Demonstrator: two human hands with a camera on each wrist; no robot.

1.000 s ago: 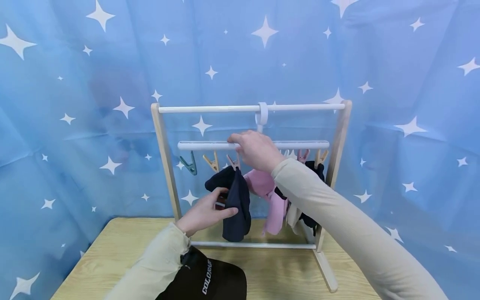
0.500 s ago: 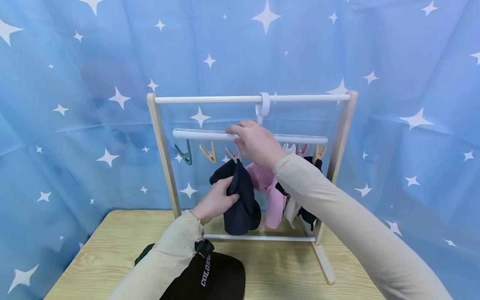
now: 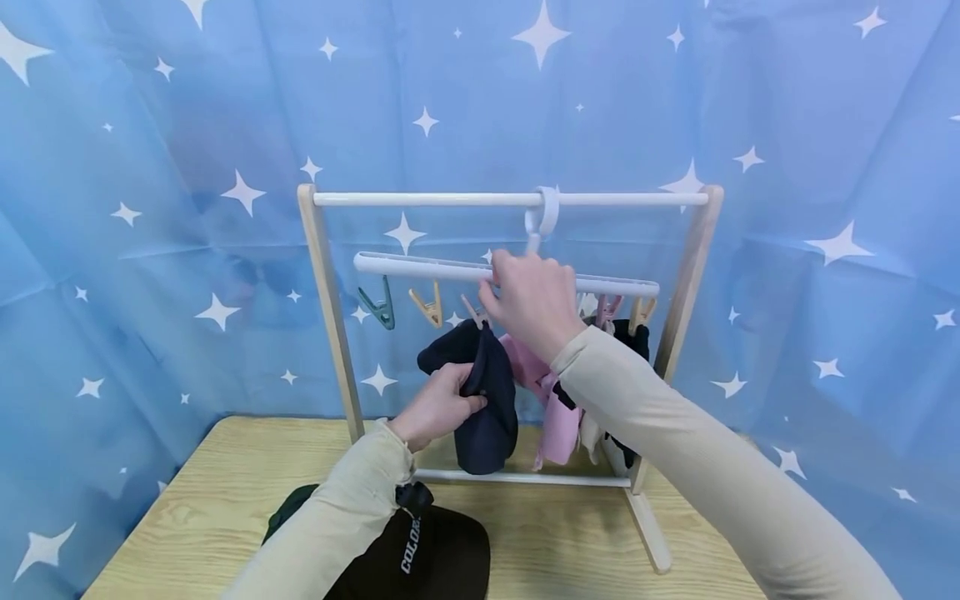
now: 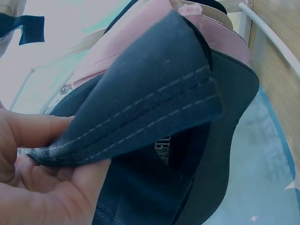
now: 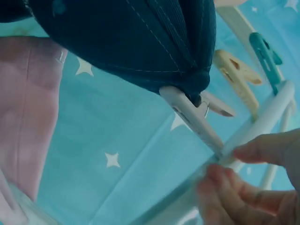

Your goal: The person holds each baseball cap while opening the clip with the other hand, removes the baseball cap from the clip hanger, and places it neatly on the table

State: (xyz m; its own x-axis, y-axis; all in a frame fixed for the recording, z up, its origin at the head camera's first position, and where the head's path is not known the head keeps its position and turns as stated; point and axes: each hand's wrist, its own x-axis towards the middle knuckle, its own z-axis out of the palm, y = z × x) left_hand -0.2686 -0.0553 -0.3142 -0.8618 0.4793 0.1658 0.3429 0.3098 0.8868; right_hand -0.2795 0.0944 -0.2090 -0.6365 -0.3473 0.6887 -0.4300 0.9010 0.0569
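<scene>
A navy baseball cap (image 3: 487, 425) hangs by its top from a pink clothespin (image 5: 192, 117) on a white hanger bar (image 3: 420, 267). My left hand (image 3: 438, 408) pinches the cap's rear edge between thumb and fingers; in the left wrist view this stitched flap (image 4: 140, 98) stands pulled out, showing the cap's inside. My right hand (image 3: 534, 296) holds the hanger bar near its middle, thumb on one side and fingers on the other, just beside that clothespin. The bar slants down to the right.
The hanger hooks over the top rail (image 3: 420, 200) of a wooden rack. Green (image 3: 378, 304) and yellow (image 3: 429, 306) clothespins dangle at left. A pink cap (image 3: 561, 429) and others hang at right. A black cap (image 3: 450, 558) lies on the wooden table (image 3: 187, 508) in front.
My left hand has moved from lying loosely beside the navy cap to pinching its edge. The hanger bar has gone from level to slanted, and its hook has shifted right along the rail.
</scene>
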